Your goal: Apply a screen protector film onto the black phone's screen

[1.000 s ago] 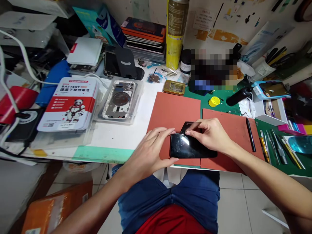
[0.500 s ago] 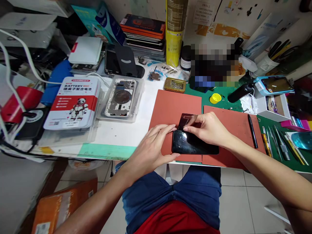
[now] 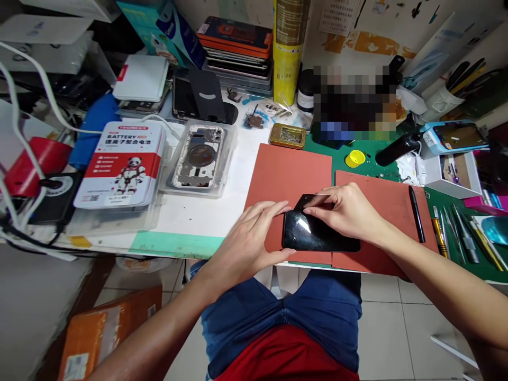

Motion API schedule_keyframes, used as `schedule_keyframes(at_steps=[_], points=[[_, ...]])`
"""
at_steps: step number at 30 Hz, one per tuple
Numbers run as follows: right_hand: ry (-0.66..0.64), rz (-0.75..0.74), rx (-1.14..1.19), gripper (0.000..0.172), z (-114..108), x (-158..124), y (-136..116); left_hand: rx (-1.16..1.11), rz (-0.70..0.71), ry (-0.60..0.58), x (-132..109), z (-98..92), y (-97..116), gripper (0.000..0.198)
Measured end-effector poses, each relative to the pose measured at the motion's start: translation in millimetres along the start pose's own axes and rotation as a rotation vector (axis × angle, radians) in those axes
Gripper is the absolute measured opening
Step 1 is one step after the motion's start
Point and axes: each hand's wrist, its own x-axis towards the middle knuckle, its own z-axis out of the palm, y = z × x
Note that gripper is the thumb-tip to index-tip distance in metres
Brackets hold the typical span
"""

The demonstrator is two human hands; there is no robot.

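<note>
A phone (image 3: 317, 237) lies flat with its glossy black face up on the red-brown mats. My left hand (image 3: 254, 230) holds its left end, thumb at the near corner and fingertips at the far corner. Above the far edge, my right hand (image 3: 349, 211) pinches a thin dark card (image 3: 305, 202) between thumb and fingers. The card slants against the phone's far long edge; whether its lower edge is inside the seam I cannot tell. My right hand covers part of the phone's far right side.
Left of the mats (image 3: 291, 169) sits an opened phone body (image 3: 200, 159) in a clear case, beside a battery tin (image 3: 121, 164). Behind is a small gold tin (image 3: 287, 136). A black pen (image 3: 416, 214), several tools (image 3: 464, 235) and a yellow cap (image 3: 354, 158) lie rightward.
The card in my right hand has tipped lower over the phone's far edge, and less of it shows. My left hand keeps its hold. The view has shifted slightly.
</note>
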Motion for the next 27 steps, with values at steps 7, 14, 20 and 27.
schedule_keyframes(at_steps=[7, 14, 20, 27], points=[[-0.042, 0.046, -0.027, 0.018, -5.9, 1.1, -3.2, -0.006, 0.013, 0.002, -0.4, 0.7, -0.7, 0.088], [-0.055, 0.098, 0.087, 0.016, -5.4, 7.8, -5.1, 0.006, 0.027, 0.008, -0.3, 0.1, -1.1, 0.088], [-0.106, 0.154, 0.131, 0.011, -5.9, 16.4, 1.7, 0.015, 0.032, 0.008, 1.6, 1.7, -1.5, 0.087], [-0.117, 0.196, 0.151, 0.009, -5.5, 20.8, 4.1, 0.017, 0.031, 0.009, 0.3, 2.1, -2.2, 0.085]])
